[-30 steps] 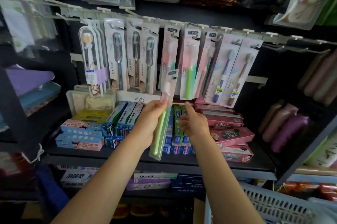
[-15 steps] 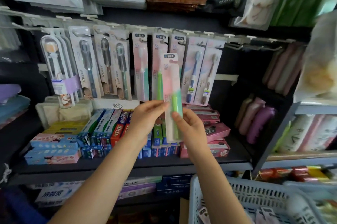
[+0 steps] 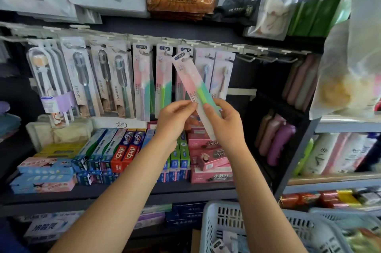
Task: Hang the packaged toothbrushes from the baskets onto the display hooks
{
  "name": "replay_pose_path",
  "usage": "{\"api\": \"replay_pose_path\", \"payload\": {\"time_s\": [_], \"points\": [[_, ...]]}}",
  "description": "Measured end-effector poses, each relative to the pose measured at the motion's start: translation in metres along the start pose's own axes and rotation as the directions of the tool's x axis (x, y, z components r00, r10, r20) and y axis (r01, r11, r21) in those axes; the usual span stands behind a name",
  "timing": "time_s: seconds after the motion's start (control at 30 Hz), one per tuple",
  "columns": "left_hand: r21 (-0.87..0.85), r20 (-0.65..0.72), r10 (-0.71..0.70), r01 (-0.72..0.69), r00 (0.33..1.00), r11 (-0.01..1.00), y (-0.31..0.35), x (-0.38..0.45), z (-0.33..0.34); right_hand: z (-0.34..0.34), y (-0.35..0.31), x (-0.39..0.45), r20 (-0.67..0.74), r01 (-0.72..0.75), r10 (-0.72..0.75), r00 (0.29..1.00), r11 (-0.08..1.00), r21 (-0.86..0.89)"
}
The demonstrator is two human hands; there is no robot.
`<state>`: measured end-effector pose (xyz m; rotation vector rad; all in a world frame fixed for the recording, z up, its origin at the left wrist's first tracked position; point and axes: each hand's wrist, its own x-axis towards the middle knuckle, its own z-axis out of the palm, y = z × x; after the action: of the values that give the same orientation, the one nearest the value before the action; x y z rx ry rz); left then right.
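Shop aisle; dark shelving, white hook rail (image 3: 206,43) hung with carded toothbrushes above boxed toothpaste.

Held item: pink-and-green carded toothbrush pack (image 3: 192,88), tilted, top hole level with hooks, not yet threaded; whether touching hook, cannot tell.

Risks (judgement): tilt may make hole miss prong; pack may snag or unseat neighbouring hung packs; slim edge grip may slip.

Left hand (image 3: 173,121): fingertips pinch pack's left edge. Right hand (image 3: 224,123): fingers curled round lower pack.

White slatted plastic basket (image 3: 214,217) below right.
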<state>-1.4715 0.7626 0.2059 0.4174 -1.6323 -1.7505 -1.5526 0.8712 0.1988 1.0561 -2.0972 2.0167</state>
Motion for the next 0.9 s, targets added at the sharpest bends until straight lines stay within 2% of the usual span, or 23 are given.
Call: {"api": "replay_pose_path", "payload": {"time_s": [0.4, 0.6, 0.8, 0.9], "points": [[-0.014, -0.107, -0.011, 0.01, 0.994, 1.0, -0.004, 0.003, 0.01, 0.0, 0.012, 0.007, 0.007, 0.046, -0.046, 0.999, 0.999, -0.026], [-0.008, -0.095, -0.003, 0.002, 0.996, 1.0, -0.002, 0.007, 0.018, -0.004, 0.007, 0.013, -0.066, 0.071, -0.077, 0.995, 0.994, -0.086], [-0.043, -0.078, -0.02, 0.017, 0.997, 0.999, 0.002, 0.015, 0.03, -0.01, 0.0, 0.021, -0.13, 0.118, -0.155, 0.979, 0.961, -0.25], [-0.065, -0.081, 0.007, -0.013, 0.997, 0.998, 0.005, 0.017, 0.034, -0.013, -0.002, 0.026, -0.124, 0.113, -0.14, 0.982, 0.972, -0.205]]}}
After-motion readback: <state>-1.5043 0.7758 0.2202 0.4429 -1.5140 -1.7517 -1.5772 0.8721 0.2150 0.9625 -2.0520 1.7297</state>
